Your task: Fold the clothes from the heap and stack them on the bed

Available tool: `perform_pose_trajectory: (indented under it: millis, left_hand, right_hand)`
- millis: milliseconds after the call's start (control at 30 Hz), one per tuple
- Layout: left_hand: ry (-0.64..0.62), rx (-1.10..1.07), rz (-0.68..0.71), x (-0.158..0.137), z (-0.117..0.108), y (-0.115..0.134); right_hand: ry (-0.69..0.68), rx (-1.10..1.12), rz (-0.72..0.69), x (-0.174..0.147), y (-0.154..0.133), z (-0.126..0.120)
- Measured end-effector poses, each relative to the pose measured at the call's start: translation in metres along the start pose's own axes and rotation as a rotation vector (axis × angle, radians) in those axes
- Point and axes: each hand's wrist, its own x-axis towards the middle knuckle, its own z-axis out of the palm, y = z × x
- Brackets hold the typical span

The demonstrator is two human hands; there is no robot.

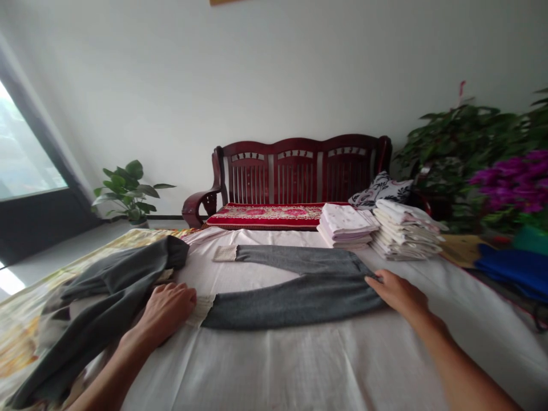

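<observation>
A pair of grey pants [291,299] with cream ribbed cuffs lies flat on the white sheet [265,371], its legs pointing left and its waist to the right. My left hand [165,308] is closed on the cuff end of the nearer leg, its fingertips partly hidden from me. At the waist, my right hand [396,294] pinches the fabric between thumb and fingers. Just left of my left hand is a loose heap of dark grey clothing [107,291], crumpled and overlapping my forearm's side.
Two stacks of folded white cloths, a left stack [346,225] and a taller right stack [405,231], stand at the far right of the sheet. Behind is a wooden bench [299,171] with a red cushion. Blue fabric [514,271] lies at right. Potted plants [128,191] flank the bench.
</observation>
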Motion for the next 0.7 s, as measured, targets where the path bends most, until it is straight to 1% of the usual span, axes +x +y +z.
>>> perform_pose_trajectory:
  millis: [33, 67, 100, 133, 167, 200, 267, 333, 367, 433, 500, 600, 700]
  left_hand:
    - [0.026, 0.025, -0.002, 0.001, -0.003, 0.007]
    - [0.051, 0.032, 0.001, 0.004, -0.005, 0.014]
    - [0.067, 0.021, 0.018, 0.007, -0.007, 0.022]
    - [0.069, -0.003, 0.043, 0.011, -0.009, 0.031]
    - [0.059, -0.036, 0.067, 0.016, -0.009, 0.041]
    - [0.045, -0.074, 0.093, 0.020, -0.009, 0.052]
    - [0.024, -0.161, 0.143, 0.028, -0.007, 0.075]
    - [0.025, -0.246, 0.193, 0.033, 0.000, 0.098]
    - [0.034, -0.285, 0.217, 0.036, 0.004, 0.109]
    - [0.062, -0.334, 0.238, 0.040, 0.012, 0.125]
    - [0.084, -0.339, 0.234, 0.043, 0.020, 0.135]
    - [0.080, -0.307, 0.206, 0.048, 0.026, 0.139]
    - [0.067, -0.313, 0.194, 0.052, 0.028, 0.137]
  right_hand:
    - [0.055, -0.111, -0.021, -0.004, -0.008, -0.001]
    - [0.109, -0.209, -0.072, -0.009, -0.017, -0.002]
    - [0.144, -0.265, -0.150, -0.014, -0.027, -0.001]
    - [0.139, -0.259, -0.250, -0.020, -0.038, 0.002]
    - [0.092, -0.213, -0.344, -0.027, -0.050, 0.005]
    - [0.008, -0.140, -0.421, -0.035, -0.063, 0.010]
    - [-0.231, -0.008, -0.570, -0.052, -0.087, 0.021]
    - [-0.391, 0.047, -0.678, -0.070, -0.108, 0.032]
    - [-0.443, 0.050, -0.718, -0.079, -0.116, 0.037]
    - [-0.507, 0.026, -0.778, -0.092, -0.127, 0.045]
    - [-0.529, -0.009, -0.815, -0.100, -0.132, 0.051]
    - [-0.514, -0.038, -0.833, -0.104, -0.132, 0.056]
    - [-0.491, -0.030, -0.834, -0.102, -0.130, 0.058]
